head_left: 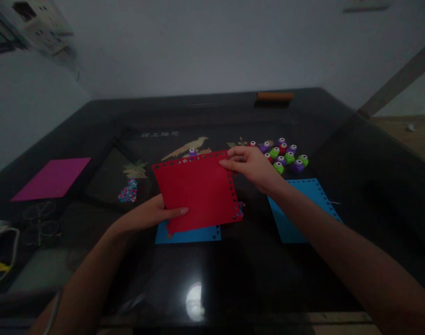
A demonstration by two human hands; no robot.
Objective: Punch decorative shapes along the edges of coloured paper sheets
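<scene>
A red sheet [198, 195] with small holes punched along its top and right edges is held up, slightly tilted, over the dark table. My left hand [159, 214] grips its lower left side, thumb on the front and the other fingers mostly hidden behind. At the top right corner, my right hand [249, 164] pinches the sheet between thumb and fingers. Beneath the red sheet lies a blue sheet [191, 235], partly covered, with holes near its right edge. A purple punch [192, 152] stands just behind the red sheet's top edge.
Several green, purple and red punches [289, 158] cluster at the right. Another blue sheet [289, 223] lies under my right forearm. Left are a magenta sheet [53, 179], confetti [129, 190] and glasses [40, 223]. An orange roll [275, 97] rests at the table's back.
</scene>
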